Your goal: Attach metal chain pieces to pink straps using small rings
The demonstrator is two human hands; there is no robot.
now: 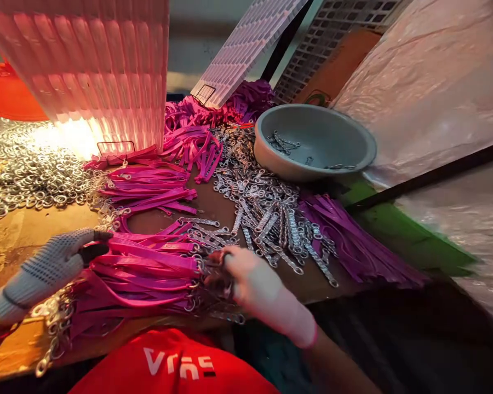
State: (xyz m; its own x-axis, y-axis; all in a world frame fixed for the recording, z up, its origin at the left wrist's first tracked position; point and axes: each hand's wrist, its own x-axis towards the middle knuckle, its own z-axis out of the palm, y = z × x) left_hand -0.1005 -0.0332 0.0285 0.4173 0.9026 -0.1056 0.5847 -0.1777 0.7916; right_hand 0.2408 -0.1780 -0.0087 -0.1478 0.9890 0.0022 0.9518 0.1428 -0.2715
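My left hand (55, 268), in a grey dotted glove with dark fingertips, is at the left end of a bundle of pink straps (148, 262). Its thumb and finger close on the edge of a strap there. At the bundle's right end, metal rings join the straps to short metal link pieces. My right hand (252, 282), in a pale glove with dark fingertips, has its fingers bent together over these pieces. It seems to pinch a metal link, partly hidden by the fingers and blurred. More metal links (271, 213) lie heaped just beyond it.
A grey basin (312, 142) with a few links stands behind the heap. Silver rings (45, 180) are piled at left beside a lit, ribbed plastic panel (119, 71). Purple straps (345, 241) lie at right. Another pink bundle (152, 186) lies farther back. An orange container (14, 93) is far left.
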